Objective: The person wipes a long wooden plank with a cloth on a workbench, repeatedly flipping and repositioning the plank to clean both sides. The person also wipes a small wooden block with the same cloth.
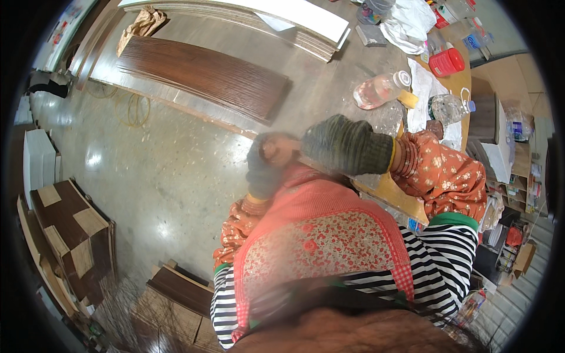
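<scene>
My hands are close together in front of the red apron (321, 206), beside the near edge of the worktable. Both wear dark grey-green striped knit gloves. My left hand (266, 162) is smeared by motion, its bare-looking fingertips curled inward. My right hand (344, 144) is closed, its fingers pointing left toward the left hand. Whatever lies between them is too blurred to name. Just beyond them on the table rests a dark brown wood-grain board (206, 76).
A stack of white-faced boards (253, 23) lies at the table's far side, near crumpled brown paper (141, 28). To the right stand a glass jar (382, 89), a yellow sponge (407, 99), a clear plastic bottle (450, 108) and a red container (446, 62). Brown panels (76, 241) are stacked on the left floor.
</scene>
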Demonstrator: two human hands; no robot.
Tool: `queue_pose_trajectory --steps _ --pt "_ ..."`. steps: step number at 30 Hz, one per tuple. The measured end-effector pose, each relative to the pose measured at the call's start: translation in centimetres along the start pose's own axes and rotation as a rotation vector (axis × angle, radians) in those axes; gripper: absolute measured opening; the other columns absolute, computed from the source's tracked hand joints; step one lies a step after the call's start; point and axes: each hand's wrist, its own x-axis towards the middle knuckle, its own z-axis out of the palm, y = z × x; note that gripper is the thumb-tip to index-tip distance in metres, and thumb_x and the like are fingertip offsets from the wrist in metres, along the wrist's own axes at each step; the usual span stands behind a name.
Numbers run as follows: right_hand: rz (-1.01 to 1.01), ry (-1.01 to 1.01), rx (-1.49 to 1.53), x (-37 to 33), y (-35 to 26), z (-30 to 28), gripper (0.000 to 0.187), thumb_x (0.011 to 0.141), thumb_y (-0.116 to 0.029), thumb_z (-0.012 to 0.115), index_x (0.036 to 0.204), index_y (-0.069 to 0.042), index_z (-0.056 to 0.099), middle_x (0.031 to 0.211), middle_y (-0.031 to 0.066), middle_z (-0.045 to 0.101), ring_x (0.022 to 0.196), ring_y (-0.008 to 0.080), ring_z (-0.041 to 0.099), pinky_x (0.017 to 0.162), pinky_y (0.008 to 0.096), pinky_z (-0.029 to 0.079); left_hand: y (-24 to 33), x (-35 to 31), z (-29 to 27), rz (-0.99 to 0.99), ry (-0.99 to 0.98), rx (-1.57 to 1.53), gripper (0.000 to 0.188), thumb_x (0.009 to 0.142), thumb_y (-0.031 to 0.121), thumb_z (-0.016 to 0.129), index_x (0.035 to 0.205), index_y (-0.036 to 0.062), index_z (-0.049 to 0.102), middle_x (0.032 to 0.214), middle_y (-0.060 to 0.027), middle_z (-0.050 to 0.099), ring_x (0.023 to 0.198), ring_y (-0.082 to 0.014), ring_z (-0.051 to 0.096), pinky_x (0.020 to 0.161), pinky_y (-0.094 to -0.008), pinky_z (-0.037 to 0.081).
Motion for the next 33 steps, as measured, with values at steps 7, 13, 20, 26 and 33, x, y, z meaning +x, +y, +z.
queue_pose_trajectory --steps 7,13,20,26,33 --pt "0.022 -0.026 -0.843 -0.2 -2.1 2.2 0.018 0.081 -0.019 0.054 0.08 -0.005 0.066 0.066 0.0124 0.062 0.057 0.0288 0.06 0.053 0.0419 0.048 -2.4 -1.4 0.3 0.238 0.085 0.476 0.048 0.072 0.012 0.074 0.115 0.0025 0.053 0.107 -0.0103 0.062 0.093 -0.0221 0.061 0.085 -0.0326 0.049" --pt "-0.007 -0.377 -0.148 1.7 -2.6 1.4 0.017 0.082 -0.017 0.055 0.086 -0.011 0.07 0.084 0.0066 0.065 0.074 0.0228 0.06 0.065 0.0471 0.048 -2.0 -1.0 0.3 0.174 -0.035 0.431 0.059 0.071 0.026 0.079 0.121 0.0089 0.051 0.102 -0.0039 0.064 0.083 -0.0223 0.065 0.073 -0.033 0.054" --pt "0.665 -0.38 -0.521 2.6 -3.9 3.8 0.019 0.081 -0.022 0.058 0.092 -0.011 0.07 0.103 0.0084 0.065 0.095 0.0232 0.062 0.073 0.0485 0.048 -0.7 -1.3 -0.3 0.1 0.033 0.309 0.063 0.061 0.009 0.08 0.117 0.0029 0.053 0.109 -0.012 0.061 0.099 -0.0248 0.06 0.088 -0.0333 0.048" --pt "0.729 0.162 -0.901 3.0 -3.1 4.0 0.02 0.081 -0.028 0.06 0.093 -0.015 0.07 0.098 0.0058 0.067 0.088 0.0227 0.064 0.072 0.0455 0.05 -0.2 -0.9 0.0 0.348 0.167 0.547 0.049 0.071 0.022 0.079 0.114 0.0124 0.058 0.1 -0.0042 0.066 0.082 -0.0203 0.066 0.067 -0.0293 0.054" --pt "-0.053 -0.192 -0.044 2.4 0.0 0.0 0.027 0.077 -0.035 0.062 0.075 -0.009 0.071 0.071 0.0118 0.066 0.067 0.0301 0.064 0.062 0.0393 0.05 2.5 -0.9 0.9 0.319 0.12 0.385 0.042 0.074 0.021 0.076 0.111 0.0108 0.059 0.092 -0.0047 0.065 0.079 -0.0208 0.065 0.065 -0.0298 0.053"
